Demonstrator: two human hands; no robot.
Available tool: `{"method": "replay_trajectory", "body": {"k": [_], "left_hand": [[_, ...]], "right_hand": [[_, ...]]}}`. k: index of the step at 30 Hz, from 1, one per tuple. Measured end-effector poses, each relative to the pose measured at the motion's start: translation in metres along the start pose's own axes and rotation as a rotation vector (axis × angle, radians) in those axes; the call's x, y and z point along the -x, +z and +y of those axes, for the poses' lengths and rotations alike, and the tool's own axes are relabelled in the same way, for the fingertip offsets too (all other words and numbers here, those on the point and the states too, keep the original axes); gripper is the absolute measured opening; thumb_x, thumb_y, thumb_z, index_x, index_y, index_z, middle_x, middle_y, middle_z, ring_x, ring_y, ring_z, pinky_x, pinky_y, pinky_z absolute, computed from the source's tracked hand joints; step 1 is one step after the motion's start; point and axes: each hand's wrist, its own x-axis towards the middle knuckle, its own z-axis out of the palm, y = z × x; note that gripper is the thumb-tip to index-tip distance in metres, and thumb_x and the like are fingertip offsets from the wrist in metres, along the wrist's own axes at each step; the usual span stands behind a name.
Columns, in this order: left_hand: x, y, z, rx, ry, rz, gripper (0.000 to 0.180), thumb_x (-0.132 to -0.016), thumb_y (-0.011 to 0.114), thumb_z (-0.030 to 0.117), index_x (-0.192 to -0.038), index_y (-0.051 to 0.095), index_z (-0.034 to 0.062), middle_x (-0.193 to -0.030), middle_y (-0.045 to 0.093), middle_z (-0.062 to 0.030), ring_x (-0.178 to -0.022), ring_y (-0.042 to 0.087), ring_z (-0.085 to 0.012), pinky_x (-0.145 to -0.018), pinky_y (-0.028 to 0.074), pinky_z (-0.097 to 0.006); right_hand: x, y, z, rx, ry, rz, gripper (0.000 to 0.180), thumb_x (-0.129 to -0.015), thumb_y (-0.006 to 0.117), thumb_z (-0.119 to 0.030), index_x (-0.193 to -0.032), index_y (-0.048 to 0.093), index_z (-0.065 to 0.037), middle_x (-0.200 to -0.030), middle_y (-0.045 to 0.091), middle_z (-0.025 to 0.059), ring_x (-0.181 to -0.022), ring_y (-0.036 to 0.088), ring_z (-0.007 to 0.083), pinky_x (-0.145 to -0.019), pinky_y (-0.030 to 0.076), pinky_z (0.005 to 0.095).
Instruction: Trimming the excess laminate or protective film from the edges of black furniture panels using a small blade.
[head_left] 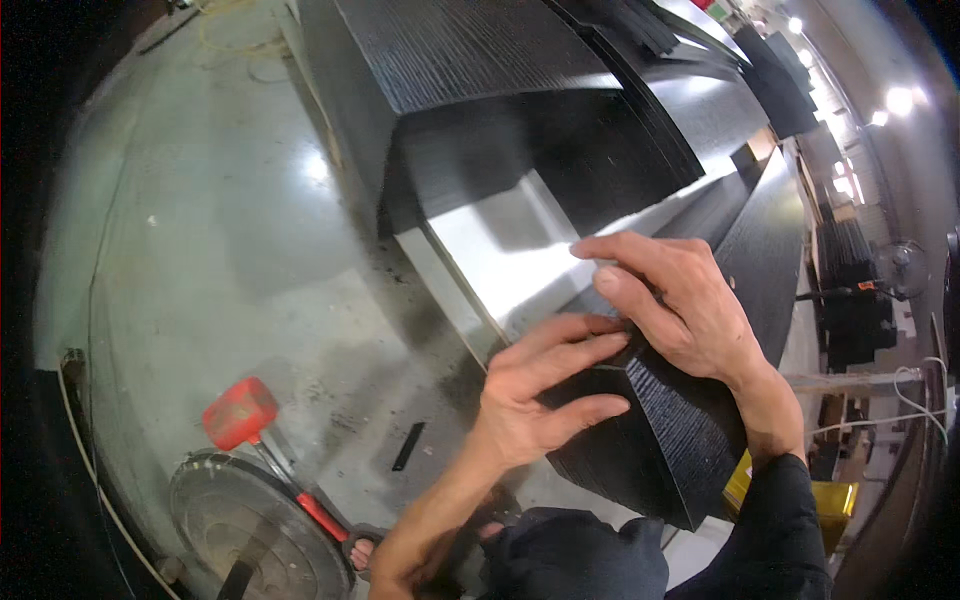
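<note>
A black wood-grain piece [620,440] with a sharp corner lies right in front of me. On its upper edge rest the fingers of my left hand [535,390], spread, with the thumb apart along the near side. Just beyond, my right hand [690,310] is over the same piece, index finger stretched forward and thumb apart from it. Nothing shows in either hand, though the space under the right palm is hidden. Past my fingertips is a white glossy board [490,250], beside a large black wood-grain panel [480,50].
On the left, a red-headed mallet [240,412] has its handle by a round dark stool [260,530]. A small black strip [408,447] lies on the grey floor [220,220]. Something yellow and shiny [835,505] is by my right sleeve. A fan [900,268] stands far right.
</note>
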Motion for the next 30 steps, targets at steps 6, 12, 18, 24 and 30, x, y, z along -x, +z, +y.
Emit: {"method": "replay_trajectory", "body": {"k": [6, 12, 18, 24, 30], "left_hand": [[-0.005, -0.004, -0.009, 0.267, -0.12, -0.038, 0.033, -0.078, 0.084, 0.016, -0.105, 0.077, -0.0024, -0.107, 0.069, -0.0172, -0.102, 0.065, -0.0266, -0.09, 0.05, -0.036], [0.001, -0.012, -0.016, 0.352, -0.218, -0.045, 0.024, -0.079, 0.083, 0.006, -0.102, 0.078, 0.001, -0.104, 0.071, -0.0104, -0.097, 0.066, -0.0185, -0.086, 0.051, -0.029], [0.002, -0.003, -0.014, 0.189, -0.089, 0.058, 0.02, -0.083, 0.08, 0.008, -0.102, 0.078, 0.0012, -0.103, 0.073, -0.0119, -0.098, 0.068, -0.0196, -0.087, 0.052, -0.03], [0.005, -0.02, -0.033, 0.291, -0.115, -0.05, 0.027, -0.083, 0.08, 0.012, -0.107, 0.076, -0.0002, -0.111, 0.072, -0.0165, -0.104, 0.067, -0.0257, -0.094, 0.051, -0.036], [0.042, -0.049, -0.067, 0.084, -0.237, -0.031, 0.029, -0.077, 0.083, 0.011, -0.105, 0.078, 0.0044, -0.112, 0.074, -0.0124, -0.107, 0.066, -0.0248, -0.098, 0.05, -0.038]], "right_hand": [[0.005, 0.001, -0.005, -0.051, 0.043, -0.034, 0.025, -0.098, 0.058, -0.021, -0.106, 0.066, 0.001, -0.068, 0.063, 0.0213, -0.063, 0.066, 0.037, -0.059, 0.05, 0.042], [0.01, 0.004, -0.011, -0.073, 0.09, -0.045, 0.024, -0.097, 0.058, -0.019, -0.11, 0.067, -0.001, -0.071, 0.063, 0.021, -0.063, 0.066, 0.0351, -0.06, 0.05, 0.0398], [0.007, 0.003, -0.012, -0.054, 0.14, -0.051, 0.025, -0.096, 0.059, -0.018, -0.112, 0.067, -0.001, -0.071, 0.062, 0.0201, -0.062, 0.065, 0.0326, -0.06, 0.049, 0.0378], [0.004, 0.005, -0.01, -0.059, 0.156, -0.069, 0.025, -0.096, 0.057, -0.015, -0.113, 0.068, -0.001, -0.068, 0.062, 0.018, -0.06, 0.064, 0.0285, -0.061, 0.049, 0.0361], [0.006, 0.008, -0.014, -0.033, 0.195, -0.047, 0.03, -0.097, 0.054, -0.019, -0.116, 0.069, -0.001, -0.064, 0.06, 0.0084, -0.061, 0.061, 0.0139, -0.061, 0.048, 0.0293]]}}
